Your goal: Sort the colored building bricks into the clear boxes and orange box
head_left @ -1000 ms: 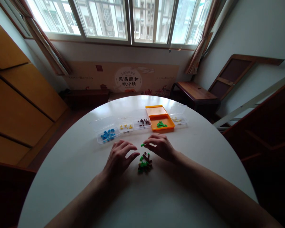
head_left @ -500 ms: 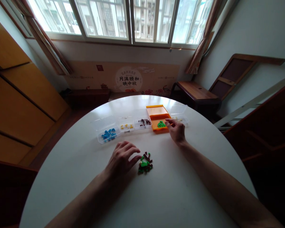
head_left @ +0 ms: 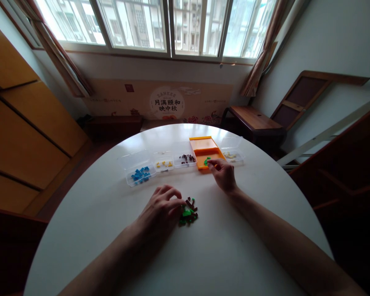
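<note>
At the edge of a loose pile of small green and brown building bricks is my left hand, its thumb and forefinger drawn together. Whatever lies between those fingertips is hidden. My right hand reaches over the near right corner of an open orange box, fingertips pinched beside the green bricks inside it. Its fingers cover part of those bricks, and I cannot make out what they hold.
Left of the orange box stand clear boxes with dark brown pieces, yellow pieces and blue bricks. Another clear box with pale pieces is to its right. All rest on a round white table.
My left thumb and forefinger have closed together at the pile's left edge. My right hand has moved left and slightly nearer me, now covering more of the green bricks.
</note>
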Demonstrator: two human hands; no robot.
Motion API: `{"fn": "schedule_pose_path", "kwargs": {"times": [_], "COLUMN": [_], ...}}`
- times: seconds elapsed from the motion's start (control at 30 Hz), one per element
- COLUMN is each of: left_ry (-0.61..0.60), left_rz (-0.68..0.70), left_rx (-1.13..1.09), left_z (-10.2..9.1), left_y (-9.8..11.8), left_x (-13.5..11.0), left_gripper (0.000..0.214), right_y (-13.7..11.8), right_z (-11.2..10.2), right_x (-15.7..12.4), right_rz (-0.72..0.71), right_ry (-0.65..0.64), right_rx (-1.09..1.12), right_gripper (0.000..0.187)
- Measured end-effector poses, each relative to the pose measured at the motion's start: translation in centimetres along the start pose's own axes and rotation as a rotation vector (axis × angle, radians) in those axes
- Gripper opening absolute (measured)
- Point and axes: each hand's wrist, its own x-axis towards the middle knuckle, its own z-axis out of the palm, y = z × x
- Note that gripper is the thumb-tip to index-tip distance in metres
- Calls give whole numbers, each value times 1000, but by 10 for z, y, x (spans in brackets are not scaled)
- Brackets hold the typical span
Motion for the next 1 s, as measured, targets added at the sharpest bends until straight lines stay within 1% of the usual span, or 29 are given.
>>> {"fn": "schedule_pose_path", "kwargs": {"times": [0.13,0.43,0.6,0.7,0.77,0.8,0.93,1.0], "left_ry": [-4,-9,-33,-7,39,73,220,273], "left_rz": [-27,-74,-53,-30,-14,-7,18,17], "left_rx": [22,47,44,53,63,73,96,97], "left_z": [0,0,1,2,1,1,-2,-3], "left_y": [-1,-1,-3,-5,-5,-4,0,3], "left_x": [0,-1,-2,-1,0,1,4,6], "left_gripper": [15,9,13,13,11,9,5,8], "right_y": [-1,-10,-12,-18,-25,-29,-49,-56], "right_z": [1,4,5,6,7,7,8,7], "right_x": [-4,-11,-14,-18,-21,-23,-31,-34], "right_rz": [-39,-116,-145,-139,-112,-86,62,147], "right_ry": [-32,-79,-100,-146,-222,-285,-656,-809], "right_rx": [2,6,15,58,122,169,426,562], "right_gripper": [17,13,12,12,12,12,18,21]}}
